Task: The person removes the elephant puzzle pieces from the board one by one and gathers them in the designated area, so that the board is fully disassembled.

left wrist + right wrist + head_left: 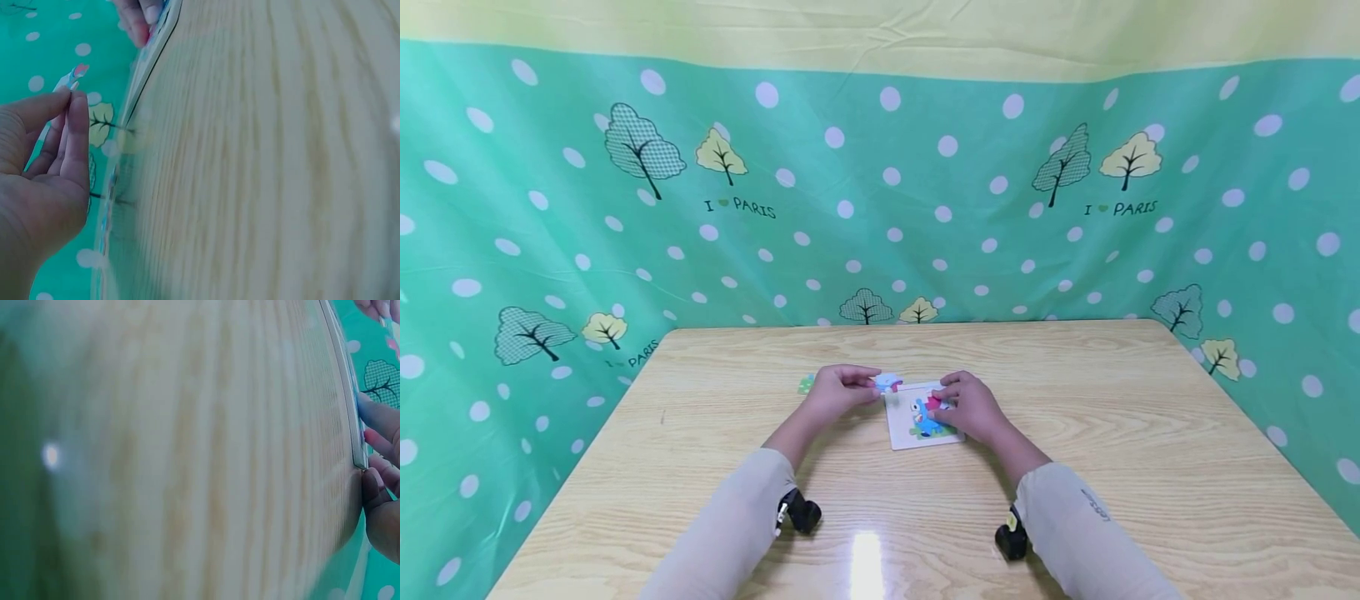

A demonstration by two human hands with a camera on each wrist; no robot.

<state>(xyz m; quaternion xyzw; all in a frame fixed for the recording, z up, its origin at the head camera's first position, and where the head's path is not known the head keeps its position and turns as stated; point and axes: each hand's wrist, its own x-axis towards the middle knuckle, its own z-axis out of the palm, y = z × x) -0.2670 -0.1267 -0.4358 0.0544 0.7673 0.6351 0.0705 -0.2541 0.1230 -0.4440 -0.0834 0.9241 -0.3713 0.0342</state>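
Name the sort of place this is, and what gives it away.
Likely a staged indoor recording spot: a wood-grain table in front of a hung polka-dot cloth printed "I PARIS", with black wrist cameras on the person.

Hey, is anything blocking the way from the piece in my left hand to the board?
Nothing visible stands between the piece and the bare left side of the board. Your right hand holds a red piece and covers part of the right side, so a spot there would likely be blocked.
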